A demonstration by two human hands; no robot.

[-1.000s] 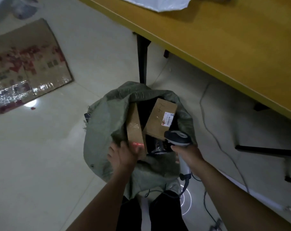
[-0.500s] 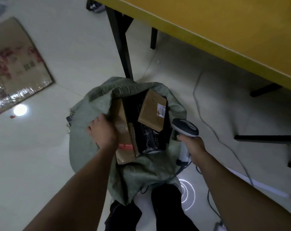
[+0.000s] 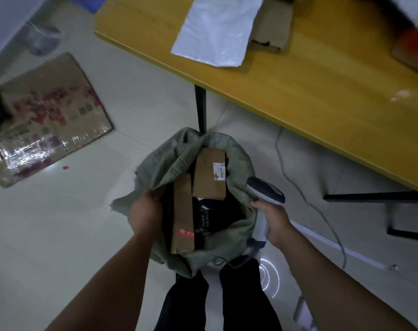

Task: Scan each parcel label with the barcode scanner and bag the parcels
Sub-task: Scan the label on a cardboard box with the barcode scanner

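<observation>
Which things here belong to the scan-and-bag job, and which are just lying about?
Job: barcode scanner in right hand; green sack, rim gripped by left hand; labelled parcel, long parcel inside.
Idle: flattened carton on floor; white mailer on yellow table, perhaps waiting.

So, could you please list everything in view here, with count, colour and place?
green woven sack: one, green, open on the floor
white-labelled brown cardboard parcel: one, brown, in the sack
red-labelled brown cardboard parcel: one, brown, in the sack
black plastic packet: one, black, in the sack
grey handheld barcode scanner: one, grey, in the right hand
yellow wooden table: one, yellow, upper right
white plastic mailer: one, white, on the table
flattened brown carton: one, brown, on the table
printed flattened cardboard sheet: one, brown and red, floor, left
grey cable: one, grey, floor under the table
left hand: one, grips the sack's left rim
right hand: one, holds the scanner
</observation>
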